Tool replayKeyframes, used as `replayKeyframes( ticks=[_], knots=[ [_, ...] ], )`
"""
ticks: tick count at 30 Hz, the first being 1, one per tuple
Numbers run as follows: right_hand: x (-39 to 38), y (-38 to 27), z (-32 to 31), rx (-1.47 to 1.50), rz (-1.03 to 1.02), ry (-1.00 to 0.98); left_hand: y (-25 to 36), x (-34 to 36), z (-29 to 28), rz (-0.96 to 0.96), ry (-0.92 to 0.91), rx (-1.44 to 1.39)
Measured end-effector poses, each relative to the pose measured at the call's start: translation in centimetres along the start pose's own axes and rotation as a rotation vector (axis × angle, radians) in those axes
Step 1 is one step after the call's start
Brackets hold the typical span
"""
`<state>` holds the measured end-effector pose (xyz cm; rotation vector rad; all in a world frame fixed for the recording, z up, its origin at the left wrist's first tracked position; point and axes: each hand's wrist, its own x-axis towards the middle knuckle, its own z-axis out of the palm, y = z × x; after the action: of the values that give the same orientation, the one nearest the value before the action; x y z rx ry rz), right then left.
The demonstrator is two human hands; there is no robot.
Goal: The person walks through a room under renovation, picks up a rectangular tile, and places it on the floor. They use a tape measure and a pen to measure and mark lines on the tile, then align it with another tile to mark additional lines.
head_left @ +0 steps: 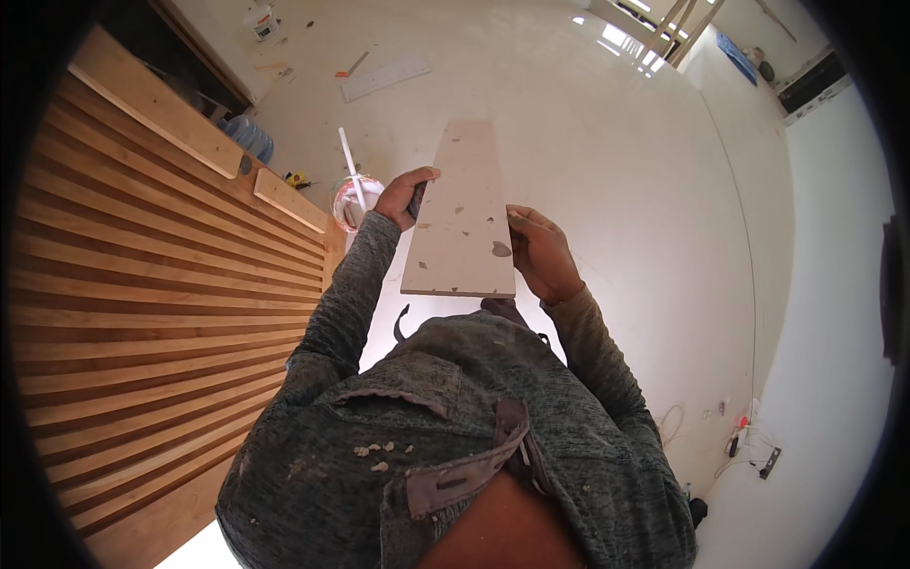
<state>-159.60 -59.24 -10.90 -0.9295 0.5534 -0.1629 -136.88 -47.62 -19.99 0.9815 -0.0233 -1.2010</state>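
Note:
A long pale beige tile strip with scattered brown and grey flecks is held out in front of my body, its near end close to my waist. My left hand grips its left edge, thumb on top and fingers hidden underneath. On the opposite edge, my right hand is closed around the strip lower down, its fingers curled against the side. Just left of my left hand stands a bucket of white material with a white stick rising from it.
A slatted wooden panel fills the left side. Beyond it lie a blue water jug and a yellow tool. A flat pale piece and a white tub rest farther off. Cables with a socket strip run along the right wall.

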Motion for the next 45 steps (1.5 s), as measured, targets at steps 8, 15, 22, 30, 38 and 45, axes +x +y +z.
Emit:
replayKeyframes(
  ticks=[8, 15, 22, 30, 38, 45],
  knots=[
    [11.1, -6.4, -2.9, 0.025, 0.061, -0.086, 5.0, 9.5, 0.1, 0.087, 0.01, -0.052],
    [21.6, -10.1, -4.2, -0.048, 0.237, -0.123, 9.8, 17.4, 1.3, 0.12, 0.008, 0.093],
    [33.7, -12.7, -3.2, -0.147, 0.187, -0.085, 15.0, 27.3, -2.3, 0.141, -0.003, 0.052],
    [45.6, -16.5, -4.3, -0.262, 0.239, -0.077, 22.7, 37.7, -4.7, 0.044, -0.015, 0.069],
    [57.2, -16.2, -7.6, -0.198, 0.267, 0.178, 27.5, 51.0, -6.1, 0.017, 0.014, 0.238],
    [71.0, -16.2, -9.1, -0.174, 0.195, 0.285, 32.0, 64.6, -8.9, -0.036, 0.129, 0.515]
  ],
)
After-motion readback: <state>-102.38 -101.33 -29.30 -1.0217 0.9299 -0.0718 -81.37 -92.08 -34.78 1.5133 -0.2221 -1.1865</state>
